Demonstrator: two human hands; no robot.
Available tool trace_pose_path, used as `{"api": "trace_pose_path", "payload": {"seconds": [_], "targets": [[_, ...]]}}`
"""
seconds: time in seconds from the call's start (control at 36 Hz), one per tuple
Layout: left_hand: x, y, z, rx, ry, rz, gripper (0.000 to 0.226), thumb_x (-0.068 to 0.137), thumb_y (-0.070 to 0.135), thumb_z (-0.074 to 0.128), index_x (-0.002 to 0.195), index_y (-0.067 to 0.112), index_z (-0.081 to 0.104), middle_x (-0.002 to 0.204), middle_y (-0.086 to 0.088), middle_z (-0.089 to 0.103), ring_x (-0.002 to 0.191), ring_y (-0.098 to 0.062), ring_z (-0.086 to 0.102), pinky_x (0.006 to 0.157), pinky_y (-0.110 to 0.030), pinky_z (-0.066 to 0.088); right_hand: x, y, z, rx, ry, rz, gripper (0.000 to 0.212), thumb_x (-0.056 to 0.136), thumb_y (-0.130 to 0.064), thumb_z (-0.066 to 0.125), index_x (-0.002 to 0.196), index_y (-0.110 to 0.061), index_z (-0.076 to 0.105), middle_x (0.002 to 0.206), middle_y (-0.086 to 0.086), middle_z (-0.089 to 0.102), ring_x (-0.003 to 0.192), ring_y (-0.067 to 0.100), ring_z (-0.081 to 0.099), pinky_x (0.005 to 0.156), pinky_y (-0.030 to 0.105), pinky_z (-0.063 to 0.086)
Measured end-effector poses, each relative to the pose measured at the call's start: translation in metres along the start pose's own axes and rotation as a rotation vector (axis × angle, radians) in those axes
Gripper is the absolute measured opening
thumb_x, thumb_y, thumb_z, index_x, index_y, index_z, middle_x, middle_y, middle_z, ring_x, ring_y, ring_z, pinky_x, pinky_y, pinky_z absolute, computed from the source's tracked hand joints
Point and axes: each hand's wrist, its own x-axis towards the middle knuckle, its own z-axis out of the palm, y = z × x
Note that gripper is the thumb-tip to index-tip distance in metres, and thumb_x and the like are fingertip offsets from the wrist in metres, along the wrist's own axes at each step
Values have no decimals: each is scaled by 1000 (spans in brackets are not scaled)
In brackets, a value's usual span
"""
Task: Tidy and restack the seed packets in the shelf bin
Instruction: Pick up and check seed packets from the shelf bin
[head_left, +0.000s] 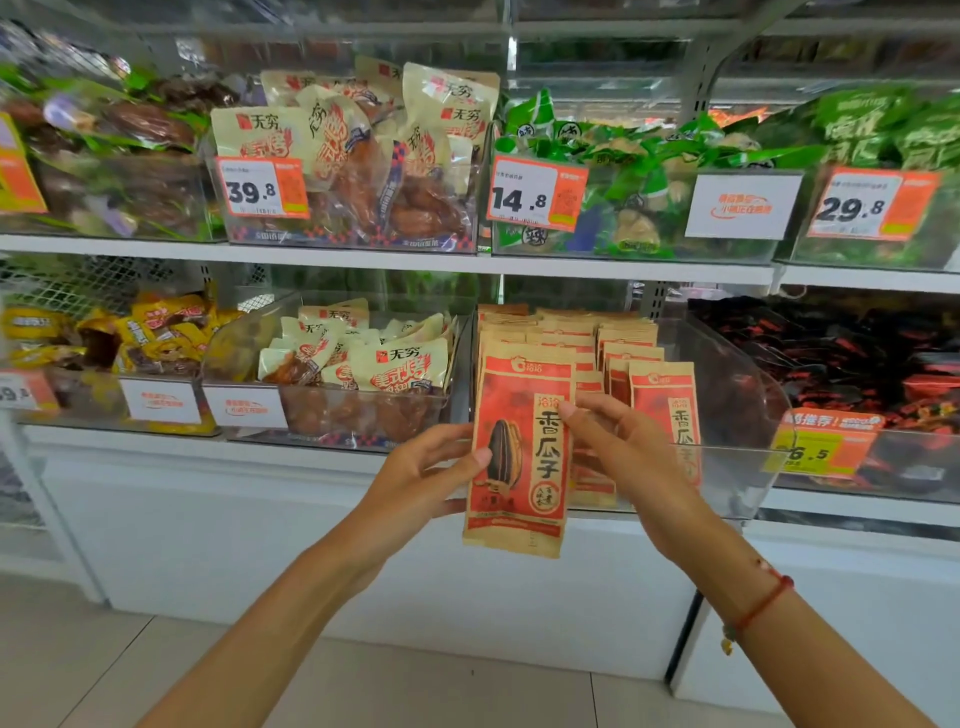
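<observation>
**Seed packet held out front of the bin, both hands on it**

Held item: flat, tall kraft-paper sunflower seed packet with a red printed panel (519, 452), upright, in front of the clear plastic shelf bin (748, 467) on the lower shelf, its lower end hanging below the bin's front lip.

Grip: left hand (431, 467) pinches the packet's left edge about mid-height, thumb on the face, fingers behind. Right hand (623, 447) reaches to the upper right edge, fingertips touching it; whether it pinches or only steadies, cannot tell.

Handling, as a judgement: light, thin, fairly stiff paper pouch with loose seeds inside, so it likely bends at the middle and the contents shift. Matte paper, not slippery. Not fragile, though edges and corners crease. Best held by both side edges, slid in upright.

Containers:
- Seed bin: two rows of matching seed packets (628, 358) standing on edge, faces forward; the right row stops short, and the bin's right part shows nothing.
- Left neighbour: clear bin of cream-coloured snack pouches (395, 364), jumbled.
- Right neighbour: black-and-red packets (852, 353), heaped.
- Upper shelf: bins of cream pouches and green-wrapped snacks (623, 156) behind orange price tags (537, 193).
</observation>
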Motion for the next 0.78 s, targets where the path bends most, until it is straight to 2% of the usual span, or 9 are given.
{"api": "trace_pose_path", "payload": {"seconds": [0.08, 0.22, 0.39, 0.47, 0.53, 0.64, 0.78], "targets": [[2, 0, 1, -43, 57, 16, 23, 92, 25, 59, 115, 22, 62, 109, 3, 70, 89, -2, 69, 61, -13, 52, 1, -4, -5, 4, -100, 96, 27, 85, -28, 65, 112, -21, 63, 102, -3, 72, 96, 13, 68, 89, 35, 52], [6, 0, 3, -83, 128, 45, 26, 90, 25, 61, 116, 21, 61, 108, 2, 70, 89, -4, 70, 61, -15, 53, -1, -6, -6, 23, -139, 100, 24, 86, -19, 65, 110, -15, 66, 102, -1, 72, 87, 11, 71, 70, 21, 57], [8, 0, 3, -81, 125, 45, 28, 91, 25, 60, 119, 21, 61, 112, 1, 69, 93, -5, 69, 63, -16, 54, -4, -2, 1, 26, -60, 59, 20, 88, -22, 63, 107, -21, 65, 103, -3, 70, 98, 16, 67, 85, 31, 55], [10, -1, 3, -96, 145, 49, 27, 91, 29, 59, 118, 24, 61, 113, 3, 69, 94, -5, 69, 65, -17, 56, -5, -4, 1, 8, -148, 63, 32, 84, -25, 67, 115, -26, 60, 109, -5, 68, 103, 13, 64, 86, 28, 53], [10, -2, 3, -128, 154, 50, 28, 91, 31, 57, 118, 24, 61, 111, 3, 69, 94, -5, 69, 68, -19, 57, -7, -6, 1, -21, -219, 52, 40, 81, -27, 70, 118, -31, 58, 111, -10, 67, 102, 8, 64, 79, 21, 53], [8, -1, 6, -168, 140, 60, 29, 91, 30, 57, 119, 22, 61, 110, 4, 71, 94, -7, 70, 72, -21, 58, -10, -7, 0, -35, -177, -9, 36, 78, -22, 73, 108, -38, 60, 103, -16, 68, 98, 7, 66, 75, 21, 55], [8, -2, 8, -97, 225, 147, 25, 94, 22, 57, 116, 32, 60, 107, 10, 67, 89, 4, 67, 62, -12, 52, -14, -8, 3, -67, -109, -80, 38, 71, -16, 79, 96, -36, 60, 87, -18, 69, 81, 0, 67, 61, 15, 54]]}}
